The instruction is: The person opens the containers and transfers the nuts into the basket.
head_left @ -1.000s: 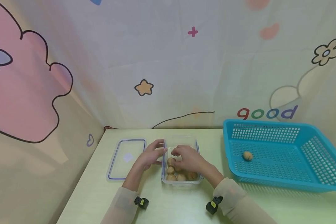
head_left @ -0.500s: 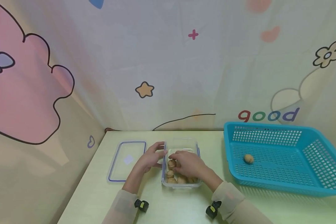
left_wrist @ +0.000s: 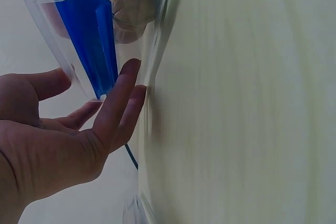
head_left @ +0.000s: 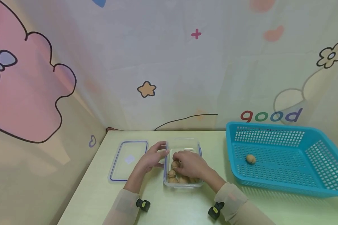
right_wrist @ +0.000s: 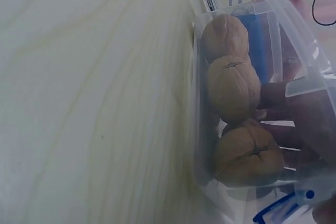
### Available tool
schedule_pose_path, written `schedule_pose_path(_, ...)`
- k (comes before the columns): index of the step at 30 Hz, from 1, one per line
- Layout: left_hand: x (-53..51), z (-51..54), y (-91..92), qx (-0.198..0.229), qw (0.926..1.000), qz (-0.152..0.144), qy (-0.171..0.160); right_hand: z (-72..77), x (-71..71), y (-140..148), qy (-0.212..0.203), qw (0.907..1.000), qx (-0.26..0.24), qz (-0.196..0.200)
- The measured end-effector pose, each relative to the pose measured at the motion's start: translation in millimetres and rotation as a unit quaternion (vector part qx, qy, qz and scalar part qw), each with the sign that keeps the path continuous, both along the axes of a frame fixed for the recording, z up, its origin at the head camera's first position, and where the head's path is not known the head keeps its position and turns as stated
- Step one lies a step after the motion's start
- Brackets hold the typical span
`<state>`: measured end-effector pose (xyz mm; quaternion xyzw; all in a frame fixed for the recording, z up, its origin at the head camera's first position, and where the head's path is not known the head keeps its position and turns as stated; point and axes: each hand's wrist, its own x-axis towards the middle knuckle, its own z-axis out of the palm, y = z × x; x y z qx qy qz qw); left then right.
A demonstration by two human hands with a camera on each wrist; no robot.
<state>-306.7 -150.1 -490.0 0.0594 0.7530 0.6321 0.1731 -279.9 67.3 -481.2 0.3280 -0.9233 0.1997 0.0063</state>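
Your right hand point(head_left: 191, 164) pinches a walnut point(head_left: 175, 164) in the box point(head_left: 183, 185); your left hand point(head_left: 152, 157), fingers loosely extended, touches its side; looks light, so a bump may slide it.

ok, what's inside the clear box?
Walnuts: three in a row at the near end, at least two more beyond them on the left. The right hand covers part of the inside; anything beneath it is hidden, so no total.

On the printed backdrop point(head_left: 112, 47), an orange star point(head_left: 147, 89) is noted. Relative to the star, a magenta cross point(head_left: 196, 34) is printed upper right, "good" lettering point(head_left: 271, 116) lower right, a pink shape point(head_left: 28, 97) left; the desk point(head_left: 174, 204) is seen below.
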Motion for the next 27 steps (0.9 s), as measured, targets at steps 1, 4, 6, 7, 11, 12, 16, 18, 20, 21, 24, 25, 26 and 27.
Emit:
schedule_pose_path(1, -0.3, -0.6, 0.3, 0.000, 1.0000, -0.001, -0.001, 0.1, 0.1, 0.4, -0.002, 1.0000, -0.004, -0.004)
schedule_pose_path(4, -0.4, -1.5, 0.8, 0.000, 1.0000, -0.005, 0.000, 0.4, 0.3, 0.9, -0.008, 0.9997, -0.020, -0.009)
schedule_pose_path(6, 0.1, -1.2, 0.5, -0.001, 1.0000, -0.004, -0.001, 0.8, 0.2, 0.4, -0.010, 0.9992, -0.038, -0.004)
schedule_pose_path(7, 0.6, -0.4, 0.2, -0.002, 1.0000, -0.002, -0.001, 1.1, 0.2, 0.0, -0.011, 0.9988, -0.047, 0.000)
schedule_pose_path(11, 1.2, 1.6, -1.5, -0.002, 1.0000, 0.004, 0.003, 2.2, -0.5, -1.5, -0.003, 0.9971, -0.071, 0.026)
schedule_pose_path(12, 1.1, 2.0, -1.8, -0.002, 1.0000, 0.005, 0.002, 2.6, -0.5, -1.6, 0.000, 0.9969, -0.072, 0.032)
schedule_pose_path(16, 0.3, 0.9, -2.0, 0.001, 1.0000, 0.006, 0.001, 5.4, 1.3, -0.2, 0.023, 0.9962, -0.070, 0.047)
schedule_pose_path(18, -0.3, -0.2, -1.5, 0.003, 1.0000, 0.007, -0.003, 8.8, 4.3, 2.3, 0.028, 0.9955, -0.075, 0.051)
schedule_pose_path(20, -0.7, -1.1, -0.8, 0.004, 1.0000, 0.006, -0.004, 14.4, 8.6, 6.7, 0.020, 0.9948, -0.087, 0.051)
schedule_pose_path(21, -0.9, -1.3, -0.4, 0.004, 1.0000, 0.007, -0.004, 18.5, 11.3, 9.5, 0.012, 0.9943, -0.094, 0.050)
schedule_pose_path(24, -1.4, -0.8, 0.6, 0.006, 0.9999, 0.009, -0.003, 32.6, 19.5, 20.3, -0.009, 0.9930, -0.111, 0.039)
schedule_pose_path(25, -1.4, -0.6, 0.9, 0.006, 0.9999, 0.009, -0.002, 37.7, 21.8, 24.4, -0.012, 0.9927, -0.115, 0.036)
schedule_pose_path(26, -1.4, -0.5, 1.1, 0.008, 0.9999, 0.010, -0.002, 43.0, 24.0, 28.5, -0.008, 0.9926, -0.116, 0.034)
schedule_pose_path(27, -1.3, -0.3, 1.2, 0.009, 0.9999, 0.010, -0.003, 47.6, 25.6, 32.9, 0.002, 0.9929, -0.115, 0.031)
